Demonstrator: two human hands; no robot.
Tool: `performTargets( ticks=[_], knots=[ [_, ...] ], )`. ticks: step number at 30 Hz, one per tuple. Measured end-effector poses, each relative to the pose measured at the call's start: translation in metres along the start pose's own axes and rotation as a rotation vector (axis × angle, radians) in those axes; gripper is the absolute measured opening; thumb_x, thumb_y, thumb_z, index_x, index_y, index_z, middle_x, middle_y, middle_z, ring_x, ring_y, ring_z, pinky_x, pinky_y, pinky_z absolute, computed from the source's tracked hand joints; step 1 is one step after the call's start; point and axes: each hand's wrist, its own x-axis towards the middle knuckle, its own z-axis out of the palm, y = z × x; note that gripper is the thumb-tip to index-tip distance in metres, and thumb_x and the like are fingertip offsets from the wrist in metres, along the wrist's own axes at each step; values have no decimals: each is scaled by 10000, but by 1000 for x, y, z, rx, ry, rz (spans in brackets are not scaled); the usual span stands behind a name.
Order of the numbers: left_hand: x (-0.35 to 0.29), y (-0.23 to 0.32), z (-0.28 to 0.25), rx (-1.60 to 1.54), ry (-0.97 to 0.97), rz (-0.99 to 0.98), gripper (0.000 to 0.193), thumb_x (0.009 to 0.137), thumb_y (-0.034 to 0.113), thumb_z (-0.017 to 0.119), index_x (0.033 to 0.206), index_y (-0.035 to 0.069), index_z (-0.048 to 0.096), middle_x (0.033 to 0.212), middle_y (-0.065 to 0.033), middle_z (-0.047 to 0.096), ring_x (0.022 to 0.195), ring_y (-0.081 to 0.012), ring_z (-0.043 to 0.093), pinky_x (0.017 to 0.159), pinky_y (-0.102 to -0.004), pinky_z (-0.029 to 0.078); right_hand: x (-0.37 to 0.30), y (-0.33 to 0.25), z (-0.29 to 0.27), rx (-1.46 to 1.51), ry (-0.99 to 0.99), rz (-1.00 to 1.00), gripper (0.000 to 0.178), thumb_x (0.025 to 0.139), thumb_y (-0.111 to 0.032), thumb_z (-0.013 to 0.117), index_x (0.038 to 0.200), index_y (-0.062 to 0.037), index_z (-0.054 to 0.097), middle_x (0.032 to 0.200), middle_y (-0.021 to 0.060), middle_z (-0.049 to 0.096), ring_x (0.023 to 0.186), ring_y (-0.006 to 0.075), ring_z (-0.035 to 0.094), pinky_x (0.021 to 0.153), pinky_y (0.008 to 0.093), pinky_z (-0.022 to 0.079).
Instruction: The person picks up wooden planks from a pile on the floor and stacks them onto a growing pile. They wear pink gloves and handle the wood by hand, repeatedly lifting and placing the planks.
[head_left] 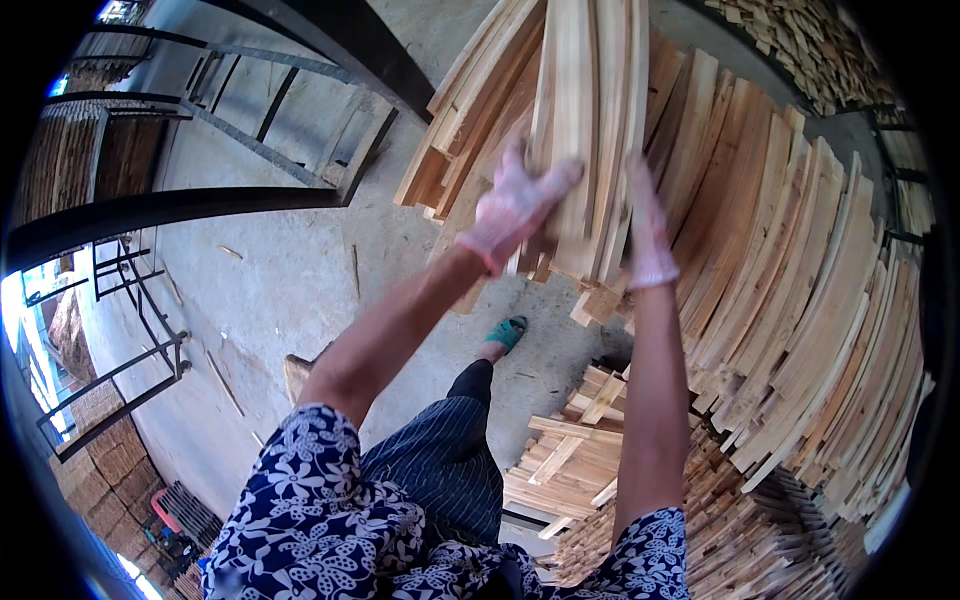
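Observation:
Both hands wear thin pale pinkish gloves and are slightly blurred. My left hand (515, 208) lies at the left side of a group of long pale wooden slats (588, 130), its thumb spread toward them and its fingers apart. On the right side of the same slats, my right hand (650, 230) is held flat and upright with straight fingers. The slats stand close together between my hands, their near ends jutting toward me. More slats (480, 110) lie left of my left hand. Whether my palms press on the wood I cannot tell.
A long row of stacked slats (790, 260) curves away on the right. Lower stacks of short wood pieces (575, 450) stand near my right leg. Dark metal frames (180, 215) reach in from the left. Scattered wood strips (222, 385) lie on the concrete floor (290, 260).

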Motion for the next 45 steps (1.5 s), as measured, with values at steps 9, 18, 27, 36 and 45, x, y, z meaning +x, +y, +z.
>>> performTargets(
  ticks=[9, 18, 27, 36, 45],
  knots=[
    [-120, -154, 13, -541, -489, -359, 1098, 796, 623, 729, 1544, 51, 165, 1474, -130, 400, 1357, -251, 384, 1127, -363, 323, -168, 165, -33, 503, 342, 395, 669, 988, -534, 497, 1468, -74, 427, 1408, 70, 524, 1269, 204, 513, 1087, 356, 409],
    [-89, -216, 27, 649, -280, -244, 949, 822, 720, 544, 1420, 0, 389, 1348, -275, 501, 1241, -415, 536, 1037, -463, 436, -127, 247, -54, 627, 172, 373, 673, 967, -589, 488, 1433, -103, 478, 1324, 61, 600, 1153, 216, 609, 952, 363, 528],
    [-116, -206, 27, 582, -303, 127, 835, 844, 641, 613, 1379, 17, 467, 1319, -227, 522, 1224, -375, 544, 1024, -440, 449, -166, 265, -56, 661, 161, 238, 836, 915, -724, 441, 1433, -68, 464, 1271, 134, 619, 1077, 266, 653, 881, 380, 576],
    [-155, -226, 60, -821, -468, -209, 979, 800, 707, 643, 1470, 46, 371, 1398, -159, 520, 1264, -272, 535, 1051, -432, 479, -283, 252, -76, 326, 104, 49, 763, 961, -575, 505, 1477, -22, 401, 1513, 142, 400, 1364, 253, 429, 1145, 352, 325],
    [-144, -243, 95, -592, -327, -412, 967, 775, 814, 548, 1441, 119, 456, 1328, -106, 595, 1158, -259, 593, 965, -491, 512, -208, 209, -90, 290, 40, 40, 671, 856, -325, 776, 1379, 4, 513, 1233, 70, 642, 1182, 145, 579, 1050, 302, 436]
  ],
)
